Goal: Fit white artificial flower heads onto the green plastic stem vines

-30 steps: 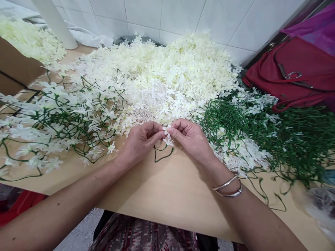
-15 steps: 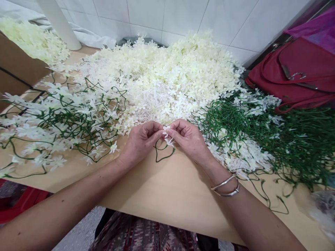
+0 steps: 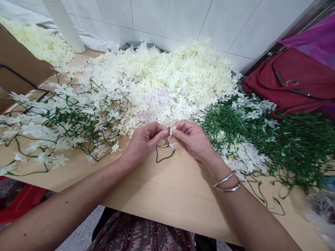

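My left hand [image 3: 142, 141] and my right hand [image 3: 193, 138] meet fingertip to fingertip over the wooden table [image 3: 167, 188]. Both pinch a small white artificial flower [image 3: 171, 131] on a thin green stem [image 3: 162, 156] that curls down onto the table between them. A second white flower [image 3: 172, 144] hangs on the same stem just below. Two silver bangles [image 3: 227, 183] circle my right wrist.
A big heap of loose cream flowers [image 3: 167, 76] fills the back of the table. Finished stems with flowers [image 3: 60, 122] lie at the left, bare green stems [image 3: 274, 136] at the right. A red bag [image 3: 295, 83] sits at the far right, a cardboard box [image 3: 18, 69] at the far left.
Both hands stayed together on the flower; the fingertips closed more tightly over it. The view shifted slightly.
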Demonstrator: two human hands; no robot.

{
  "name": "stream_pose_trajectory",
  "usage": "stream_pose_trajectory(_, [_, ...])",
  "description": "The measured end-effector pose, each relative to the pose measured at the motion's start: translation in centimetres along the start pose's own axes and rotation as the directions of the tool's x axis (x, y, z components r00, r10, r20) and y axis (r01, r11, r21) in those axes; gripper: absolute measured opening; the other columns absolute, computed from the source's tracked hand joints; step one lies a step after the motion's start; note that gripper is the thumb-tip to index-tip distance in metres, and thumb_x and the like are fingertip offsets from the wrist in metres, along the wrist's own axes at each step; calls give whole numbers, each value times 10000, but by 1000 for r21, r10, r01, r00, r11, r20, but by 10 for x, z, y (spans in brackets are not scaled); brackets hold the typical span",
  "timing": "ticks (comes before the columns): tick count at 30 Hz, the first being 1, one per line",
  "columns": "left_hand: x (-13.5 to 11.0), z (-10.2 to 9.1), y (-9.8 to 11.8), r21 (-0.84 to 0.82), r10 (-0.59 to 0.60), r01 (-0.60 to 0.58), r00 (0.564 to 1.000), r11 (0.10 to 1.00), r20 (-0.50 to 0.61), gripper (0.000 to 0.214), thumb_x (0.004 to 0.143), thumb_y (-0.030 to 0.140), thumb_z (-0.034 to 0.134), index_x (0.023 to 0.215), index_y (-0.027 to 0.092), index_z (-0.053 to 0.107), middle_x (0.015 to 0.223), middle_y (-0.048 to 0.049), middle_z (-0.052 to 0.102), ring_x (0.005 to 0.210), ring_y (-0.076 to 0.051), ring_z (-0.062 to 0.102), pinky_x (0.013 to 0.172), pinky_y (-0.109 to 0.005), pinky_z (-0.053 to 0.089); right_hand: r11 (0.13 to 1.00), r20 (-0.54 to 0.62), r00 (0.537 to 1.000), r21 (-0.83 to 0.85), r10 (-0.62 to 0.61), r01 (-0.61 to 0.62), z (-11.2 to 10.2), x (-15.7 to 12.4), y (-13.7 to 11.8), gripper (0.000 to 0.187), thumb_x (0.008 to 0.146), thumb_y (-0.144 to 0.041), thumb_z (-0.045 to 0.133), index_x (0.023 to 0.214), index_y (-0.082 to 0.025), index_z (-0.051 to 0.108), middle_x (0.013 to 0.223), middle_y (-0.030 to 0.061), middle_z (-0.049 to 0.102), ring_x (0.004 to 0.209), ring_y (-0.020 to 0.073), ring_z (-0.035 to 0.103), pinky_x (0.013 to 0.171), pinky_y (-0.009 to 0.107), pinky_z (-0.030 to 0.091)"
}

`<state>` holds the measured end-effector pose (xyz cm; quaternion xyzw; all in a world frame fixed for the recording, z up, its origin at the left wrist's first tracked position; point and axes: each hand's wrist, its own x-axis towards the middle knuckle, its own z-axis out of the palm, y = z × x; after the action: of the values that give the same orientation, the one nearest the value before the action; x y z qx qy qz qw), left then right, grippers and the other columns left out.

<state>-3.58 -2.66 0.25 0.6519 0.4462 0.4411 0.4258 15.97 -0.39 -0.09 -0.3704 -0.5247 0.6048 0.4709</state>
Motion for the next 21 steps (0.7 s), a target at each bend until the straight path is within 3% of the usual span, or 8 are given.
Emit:
stream_pose_trajectory(10, [2, -2, -6, -101, 6, 2, 997, 995, 71, 233, 1003, 404, 654, 925, 192, 713, 831, -41, 777, 778, -164, 714, 760, -273, 546, 996, -31, 999, -88, -6, 3, 9, -4, -2, 285, 766, -449, 911, 801, -229, 734, 767, 2, 740, 706, 158, 671, 724, 309, 563])
stream_pose_trajectory(21, [5, -3, -7, -148, -34, 43, 997, 988, 65, 243, 979, 410, 668, 889, 187, 695, 806, -49, 760, 760, -168, 704, 738, -278, 550, 992, -84, 996, -128, -21, 10, 15, -3, 1, 333, 765, -487, 900, 815, -234, 690, 733, -13, 694, 656, 157, 646, 631, 300, 539])
